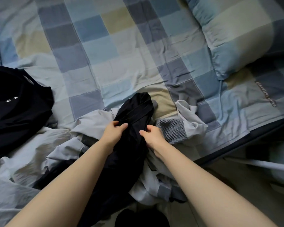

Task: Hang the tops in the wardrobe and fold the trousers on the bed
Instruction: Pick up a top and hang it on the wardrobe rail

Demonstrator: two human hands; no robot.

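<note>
Presently, step in hand: sorting one dark garment out of the heap, judged from the grip and the task.
Black garment [134, 115]: a long, bunched dark piece lying on top of the pile at the near edge of the bed; whether it is a top or trousers cannot be told while it is crumpled.
Left hand [113, 131]: fingers and thumb pinching a fold on the garment's left side.
Right hand [152, 134]: fingers curled into the cloth on its right side, thumb pressing the fabric.
Pale clothes [92, 122]: light grey-white pieces tangled under and around the dark one.
Grey ribbed knit [172, 130]: just beside the right hand, partly under the pale cloth.
Black top with white letters [15, 104]: spread apart at the left of the bed.
Bed [121, 46]: checked blue cover, free area beyond the pile; pillow [236, 38] at far right.
Advice: lift both pinches together and shake it open clear of the pile; find waistband or collar first.
Risk: pale pieces beneath may drag up with it.
</note>
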